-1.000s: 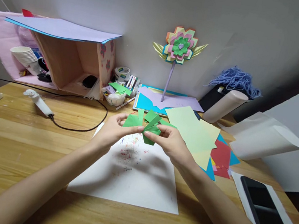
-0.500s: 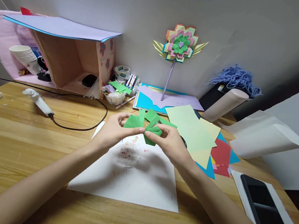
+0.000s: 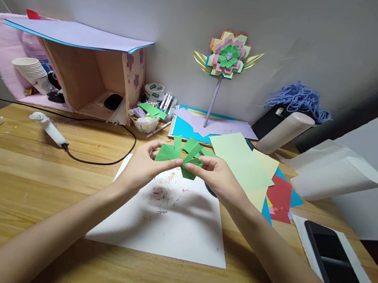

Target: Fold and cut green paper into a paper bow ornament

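Both hands hold a folded green paper piece [image 3: 182, 155] with several pointed flaps, a little above a white sheet [image 3: 165, 219] on the wooden desk. My left hand [image 3: 143, 165] pinches its left side with thumb and fingers closed. My right hand [image 3: 217, 177] pinches the right side the same way. The fingertips of the two hands almost meet at the middle of the green piece. Small coloured scraps and marks lie on the white sheet just below it.
Light green, yellow, red and blue paper sheets [image 3: 249, 171] lie to the right. A finished paper flower [image 3: 228, 56] stands at the wall. A glue gun [image 3: 48, 128] with its cord lies left. A cardboard box [image 3: 87, 76], a cup of scraps [image 3: 145, 122] and a dark tablet [image 3: 337, 272] are nearby.
Both hands have lifted the green piece slightly up and away, and the right fingers have shifted along its flaps. Everything else is unmoved.
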`<state>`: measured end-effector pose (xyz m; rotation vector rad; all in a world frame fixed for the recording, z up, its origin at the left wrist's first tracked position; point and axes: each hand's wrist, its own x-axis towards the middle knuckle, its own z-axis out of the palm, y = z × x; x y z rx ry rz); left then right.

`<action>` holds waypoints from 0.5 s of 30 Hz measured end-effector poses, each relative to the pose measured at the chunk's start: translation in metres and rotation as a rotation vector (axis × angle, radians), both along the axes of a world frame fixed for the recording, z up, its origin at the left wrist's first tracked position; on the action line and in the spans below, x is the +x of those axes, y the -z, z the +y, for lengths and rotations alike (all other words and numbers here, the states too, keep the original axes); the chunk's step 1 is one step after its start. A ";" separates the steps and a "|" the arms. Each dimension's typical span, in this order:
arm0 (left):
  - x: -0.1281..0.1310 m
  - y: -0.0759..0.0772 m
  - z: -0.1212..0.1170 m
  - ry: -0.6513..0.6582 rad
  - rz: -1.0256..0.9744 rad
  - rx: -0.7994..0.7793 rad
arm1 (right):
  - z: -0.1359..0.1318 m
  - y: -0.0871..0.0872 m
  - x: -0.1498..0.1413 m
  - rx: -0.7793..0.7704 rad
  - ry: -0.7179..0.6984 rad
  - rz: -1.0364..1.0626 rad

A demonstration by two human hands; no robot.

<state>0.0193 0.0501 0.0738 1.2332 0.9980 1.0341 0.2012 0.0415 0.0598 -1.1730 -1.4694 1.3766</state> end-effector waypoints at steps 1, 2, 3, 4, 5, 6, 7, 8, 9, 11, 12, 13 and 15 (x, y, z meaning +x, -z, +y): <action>0.000 0.000 0.000 0.003 0.003 0.001 | 0.000 0.000 0.000 0.002 0.001 0.000; 0.000 0.000 -0.001 0.005 0.006 0.004 | -0.001 0.001 -0.001 0.007 0.003 0.003; 0.000 0.000 -0.001 0.008 0.010 0.008 | -0.001 0.000 -0.001 0.012 0.006 0.007; 0.001 0.000 -0.001 0.010 0.013 0.011 | -0.001 0.000 -0.001 0.015 0.008 0.015; 0.001 0.000 -0.001 0.011 0.013 0.015 | -0.002 -0.001 -0.002 0.015 0.006 0.024; 0.001 0.001 -0.001 0.012 0.012 0.015 | -0.002 -0.001 -0.002 0.011 0.002 0.035; 0.001 0.001 -0.001 0.012 0.009 0.015 | -0.003 -0.002 -0.002 0.005 -0.001 0.042; 0.001 0.001 -0.001 0.013 0.005 0.014 | -0.003 -0.003 -0.003 -0.001 -0.003 0.047; 0.001 0.001 -0.002 0.016 0.002 0.011 | -0.004 -0.004 -0.003 -0.003 -0.001 0.047; 0.001 0.001 -0.002 0.026 -0.003 0.006 | -0.005 -0.005 -0.004 0.013 0.019 0.031; 0.002 0.002 -0.002 0.032 -0.005 0.004 | -0.006 -0.005 -0.004 0.026 0.035 0.017; 0.002 0.002 -0.002 0.037 -0.006 0.003 | -0.006 -0.004 -0.004 0.040 0.052 0.001; 0.003 0.002 -0.003 0.042 -0.006 0.000 | -0.007 -0.003 -0.005 0.061 0.081 -0.031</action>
